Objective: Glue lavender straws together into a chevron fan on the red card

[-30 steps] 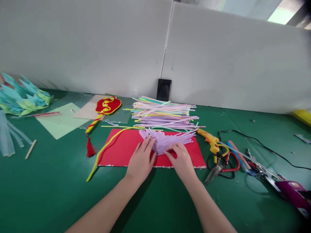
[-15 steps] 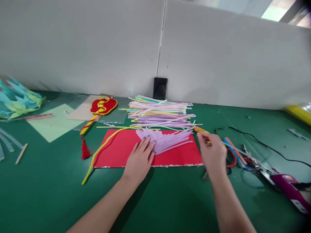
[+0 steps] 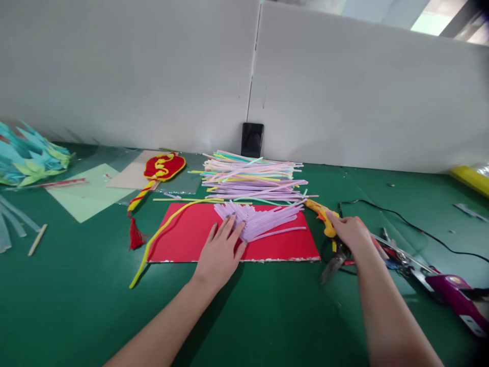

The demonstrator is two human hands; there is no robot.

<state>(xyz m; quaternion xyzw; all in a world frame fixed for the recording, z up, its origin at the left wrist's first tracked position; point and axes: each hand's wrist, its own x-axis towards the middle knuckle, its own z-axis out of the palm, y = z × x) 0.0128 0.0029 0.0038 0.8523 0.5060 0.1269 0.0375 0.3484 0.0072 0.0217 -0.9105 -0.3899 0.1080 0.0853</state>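
Observation:
My left hand lies flat on the red board, fingers spread over the left half of several lilac pipe cleaners set in a V pattern. One lilac strip at the lower right stands slightly apart from the others. To the right of the board, my right hand has its fingers closed at the back end of a yellow hot glue gun, which lies with its nozzle near the board's upper right corner. A yellow pipe cleaner curves over the board's left edge.
Behind the board lies a pile of pastel pipe cleaners; a black phone leans on the wall. Left is a red and yellow fan-shaped ornament with a tassel. Right are a black cord and a purple-handled tool.
My right hand has moved right and closed at the rear of the glue gun. The lowest lilac strip has shifted and sits lower on its right end. My left hand stays in place.

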